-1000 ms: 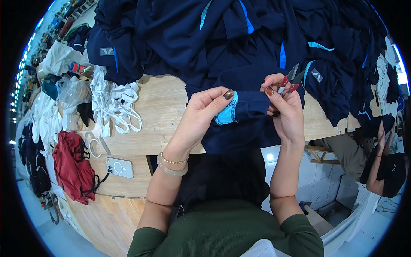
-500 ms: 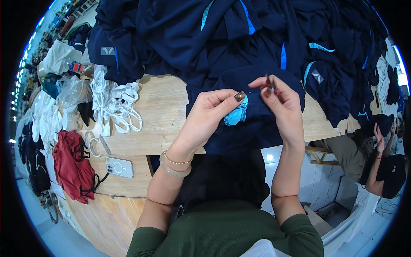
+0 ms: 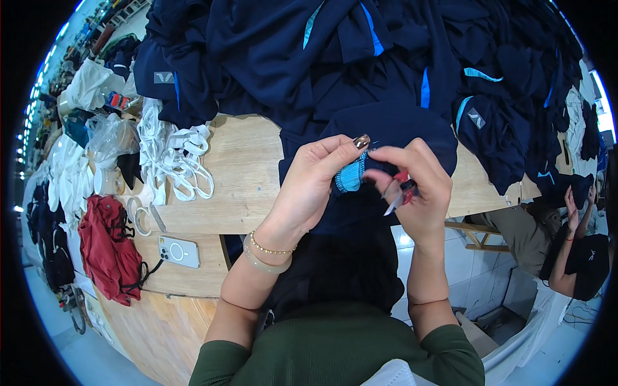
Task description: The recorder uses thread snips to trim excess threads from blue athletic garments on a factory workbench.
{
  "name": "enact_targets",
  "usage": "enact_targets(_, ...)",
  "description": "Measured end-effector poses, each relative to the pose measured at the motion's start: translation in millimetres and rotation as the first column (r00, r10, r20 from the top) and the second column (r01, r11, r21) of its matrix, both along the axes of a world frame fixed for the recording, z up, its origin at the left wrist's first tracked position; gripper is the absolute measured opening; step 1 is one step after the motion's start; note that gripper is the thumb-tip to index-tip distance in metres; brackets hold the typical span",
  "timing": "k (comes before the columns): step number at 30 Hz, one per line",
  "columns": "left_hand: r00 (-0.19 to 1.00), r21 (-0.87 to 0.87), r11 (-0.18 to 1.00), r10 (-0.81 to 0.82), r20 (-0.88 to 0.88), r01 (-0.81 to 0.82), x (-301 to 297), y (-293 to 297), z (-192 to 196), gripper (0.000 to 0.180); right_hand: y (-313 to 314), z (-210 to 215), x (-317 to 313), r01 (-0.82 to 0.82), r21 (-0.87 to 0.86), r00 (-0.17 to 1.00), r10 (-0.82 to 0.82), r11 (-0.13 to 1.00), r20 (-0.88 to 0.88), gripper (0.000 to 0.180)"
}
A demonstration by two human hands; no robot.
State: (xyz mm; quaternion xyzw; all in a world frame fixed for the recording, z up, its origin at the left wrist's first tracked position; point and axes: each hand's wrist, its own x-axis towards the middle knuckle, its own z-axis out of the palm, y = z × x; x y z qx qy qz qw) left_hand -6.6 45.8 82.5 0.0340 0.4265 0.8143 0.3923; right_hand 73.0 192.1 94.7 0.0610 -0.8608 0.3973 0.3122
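My left hand (image 3: 306, 177) pinches the edge of a navy garment (image 3: 396, 122) between thumb and fingers, beside a light-blue ribbed piece (image 3: 349, 177) with overlocked stitching round its edge. In my right hand (image 3: 428, 186) is a small pair of thread snips (image 3: 393, 204) with red on the handle, tucked in the palm, its blade pointing down toward me. The thumb and forefinger of that hand reach to the blue piece's right edge, near the left fingertips. Whether they hold a thread there is too small to tell.
Navy garments with blue strips (image 3: 270, 58) pile along the far side. To the left lie white straps (image 3: 187, 161), tape rings (image 3: 142, 220), a red garment (image 3: 109, 251) and a phone (image 3: 179, 251) on the wooden table (image 3: 248, 161). Another person (image 3: 579, 257) sits at the right.
My right hand has come down and closer to the blue piece, and the snips now swing blade-down in the palm. The left hand keeps its pinch, with the blue piece slightly turned.
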Motion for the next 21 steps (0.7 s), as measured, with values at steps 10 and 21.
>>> enact_targets(10,0.988,-0.097,0.995,-0.050,-0.145,0.036,2,-3,-8,0.021,19,-18,-3,0.073,-0.511,0.982,0.029,0.857,0.189,0.014)
enact_targets(21,0.986,-0.054,0.997,-0.069,-0.153,0.061,-1,-1,-12,0.023,41,-11,15,0.086,-0.144,0.995,-0.079,0.986,0.053,0.025)
